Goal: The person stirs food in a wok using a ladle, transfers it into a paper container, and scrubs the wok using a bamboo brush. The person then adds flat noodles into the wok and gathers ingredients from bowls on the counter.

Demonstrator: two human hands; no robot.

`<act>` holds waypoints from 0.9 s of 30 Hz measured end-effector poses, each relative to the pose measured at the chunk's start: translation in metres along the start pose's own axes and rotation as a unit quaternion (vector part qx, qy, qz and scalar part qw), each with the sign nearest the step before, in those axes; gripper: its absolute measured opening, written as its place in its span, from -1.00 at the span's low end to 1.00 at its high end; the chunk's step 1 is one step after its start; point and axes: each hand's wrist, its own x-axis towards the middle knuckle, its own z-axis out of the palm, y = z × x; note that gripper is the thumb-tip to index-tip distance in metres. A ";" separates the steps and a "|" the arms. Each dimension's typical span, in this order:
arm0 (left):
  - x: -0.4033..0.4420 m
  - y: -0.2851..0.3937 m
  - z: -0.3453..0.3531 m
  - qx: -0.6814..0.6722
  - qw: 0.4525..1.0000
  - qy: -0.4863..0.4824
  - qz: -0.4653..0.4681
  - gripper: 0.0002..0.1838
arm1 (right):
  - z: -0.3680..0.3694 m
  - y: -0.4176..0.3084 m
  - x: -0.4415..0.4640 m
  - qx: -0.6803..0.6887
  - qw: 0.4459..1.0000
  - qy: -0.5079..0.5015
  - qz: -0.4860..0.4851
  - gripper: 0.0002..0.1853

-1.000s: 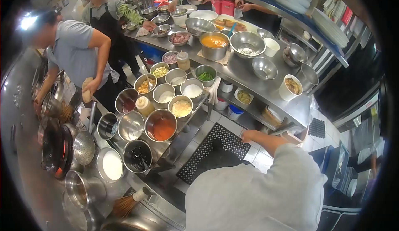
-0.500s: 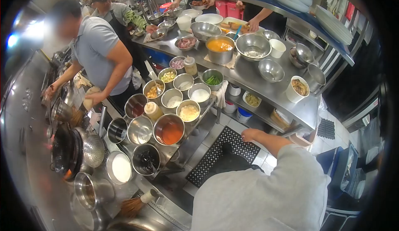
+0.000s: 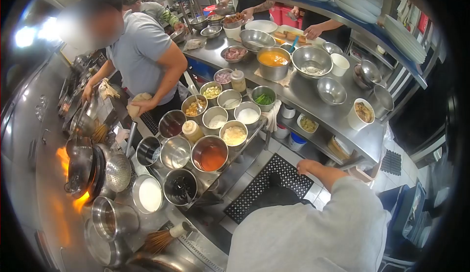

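Note:
My right hand point(image 3: 307, 166) hangs over the floor beside the prep table, with its fingers curled together and nothing visible in them. My left hand is out of view. Below the right hand lies a black rubber mat point(image 3: 276, 186). To the left is a stand of metal pots, among them one of orange-red sauce point(image 3: 210, 155), one of dark sauce point(image 3: 180, 188) and one of white powder point(image 3: 247, 116). A squeeze bottle point(image 3: 191, 131) stands among them. Flames point(image 3: 81, 201) show around a wok point(image 3: 80, 166) on the stove.
Close to the stove, a co-worker point(image 3: 142, 51) holds a cloth. Other people's hands are at the far side of the steel prep table point(image 3: 313, 110), which bears bowls and a pot of orange liquid point(image 3: 273, 59). A blue bin point(image 3: 389, 191) stands at right.
Flames have appeared around the wok. My view has shifted, so most things sit further right. The co-worker at the stove has turned and leaned. My right hand stays low beside the prep table.

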 end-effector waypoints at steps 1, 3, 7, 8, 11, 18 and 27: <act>-0.001 0.001 0.001 -0.002 1.000 0.001 0.000 -0.70 | -0.001 -0.001 0.000 0.006 1.000 -0.002 -0.001 -0.61; -0.002 0.002 0.002 -0.004 1.000 -0.002 -0.001 -0.70 | -0.002 -0.003 -0.005 0.029 1.000 0.004 0.001 -0.61; -0.003 0.004 0.005 -0.010 1.000 -0.004 0.001 -0.71 | -0.010 -0.013 -0.014 0.059 0.998 0.019 -0.002 -0.61; -0.002 0.006 0.006 -0.012 1.000 -0.005 0.004 -0.71 | -0.011 -0.013 -0.014 0.059 0.998 0.017 -0.003 -0.60; 0.000 0.011 0.008 -0.014 1.000 -0.008 0.011 -0.71 | -0.013 -0.008 -0.010 0.061 0.997 0.035 -0.007 -0.61; 0.006 0.035 0.017 -0.023 0.999 -0.014 0.021 -0.72 | -0.043 0.035 -0.006 0.055 0.994 0.091 -0.018 -0.62; 0.014 0.128 0.033 0.006 0.996 -0.033 0.079 -0.73 | -0.236 0.132 -0.117 0.205 0.875 0.437 -0.037 -0.55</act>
